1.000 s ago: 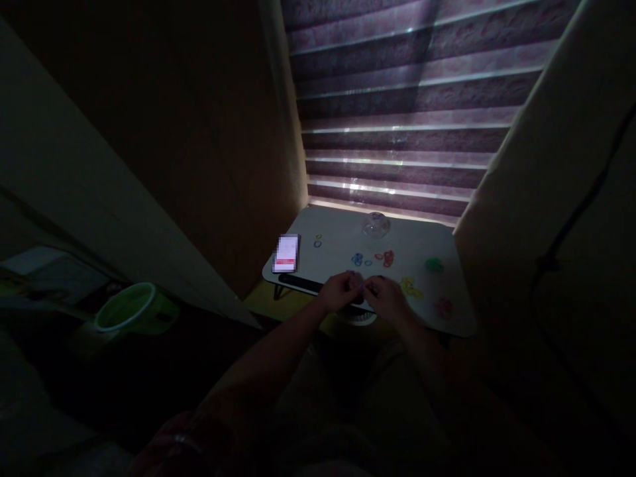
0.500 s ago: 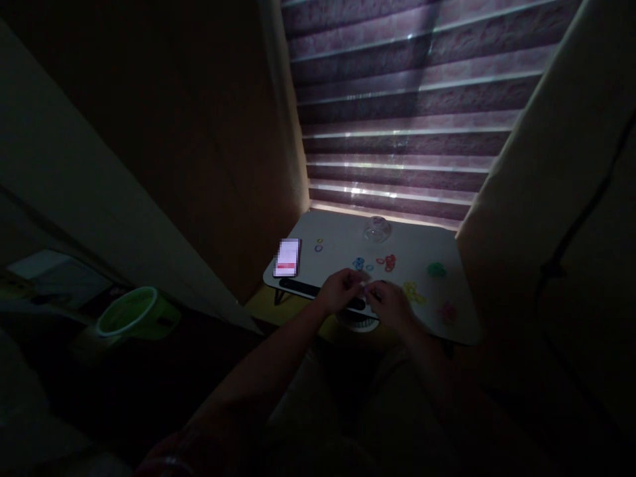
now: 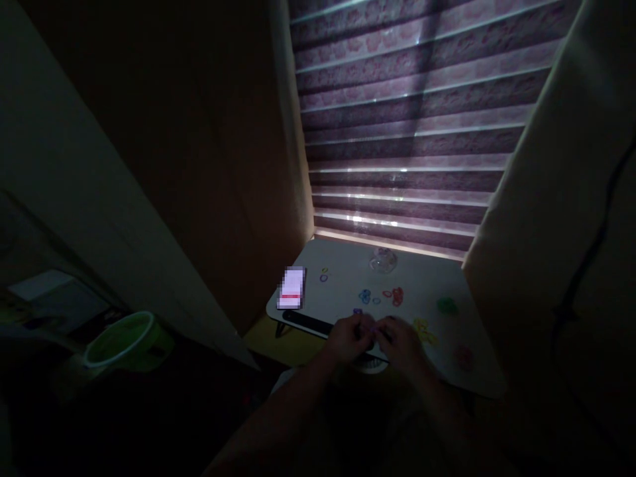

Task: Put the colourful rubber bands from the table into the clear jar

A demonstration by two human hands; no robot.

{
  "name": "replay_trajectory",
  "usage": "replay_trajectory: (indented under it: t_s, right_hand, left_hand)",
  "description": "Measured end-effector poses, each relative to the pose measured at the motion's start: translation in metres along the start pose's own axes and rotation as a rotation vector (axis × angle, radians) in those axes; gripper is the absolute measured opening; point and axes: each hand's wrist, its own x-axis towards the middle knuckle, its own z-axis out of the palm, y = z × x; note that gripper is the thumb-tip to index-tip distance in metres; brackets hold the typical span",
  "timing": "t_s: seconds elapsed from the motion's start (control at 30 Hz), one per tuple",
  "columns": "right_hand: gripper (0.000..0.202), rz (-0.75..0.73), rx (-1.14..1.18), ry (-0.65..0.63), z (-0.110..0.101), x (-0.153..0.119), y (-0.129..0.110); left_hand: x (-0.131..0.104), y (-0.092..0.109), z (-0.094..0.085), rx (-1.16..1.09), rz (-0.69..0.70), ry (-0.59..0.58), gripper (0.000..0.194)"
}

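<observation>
Over the front edge of the small white table (image 3: 342, 255), my left hand (image 3: 350, 338) and my right hand (image 3: 399, 339) meet, fingers pinched. Between their fingertips is a small purple band (image 3: 373, 328), hard to make out in the dim light. Just beyond my left fingers lies a little purple cluster (image 3: 358, 311). Small blue bands (image 3: 365, 296) and red bands (image 3: 397, 296) lie farther back. A pile of yellow bands (image 3: 424, 330) is close to my right hand, with a green pile (image 3: 448, 305) and a faint pink pile (image 3: 464, 357) to its right.
A lit phone (image 3: 291, 288) lies at the table's left edge, above a dark slot (image 3: 308, 322). Near the back stands a clear round container (image 3: 383, 260). Two loose rings (image 3: 324, 278) lie left of centre. A green bucket (image 3: 126, 344) is on the left, blinds (image 3: 397, 152) behind.
The view has tilted up, so the table and hands sit lower in the picture. My hands remain together at the front edge, and the purple cluster beyond my left fingers now shows.
</observation>
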Motion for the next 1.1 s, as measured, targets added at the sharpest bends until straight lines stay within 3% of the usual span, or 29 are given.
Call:
replay_trajectory:
  t_s: [0.3,0.5,0.73,0.87,1.1]
  right_hand:
    - [0.015,0.019,0.0,0.018,0.004,-0.001,0.006]
    - [0.02,0.059,-0.006,0.006,0.001,0.0,0.0]
    - [0.024,0.103,0.011,0.046,0.0,0.001,-0.009]
    - [0.023,0.117,0.001,0.057,0.0,0.002,-0.013]
    - [0.021,0.084,0.006,0.028,-0.002,0.002,-0.017]
  left_hand:
    - [0.001,0.004,-0.002,-0.003,-0.033,0.058,0.01]
    - [0.003,0.0,-0.004,-0.074,-0.029,0.056,0.015]
    - [0.005,-0.003,-0.004,-0.187,-0.033,0.048,0.009]
    - [0.004,-0.002,-0.005,-0.105,-0.017,-0.001,0.014]
    - [0.005,0.001,-0.007,-0.052,-0.037,0.039,0.014]
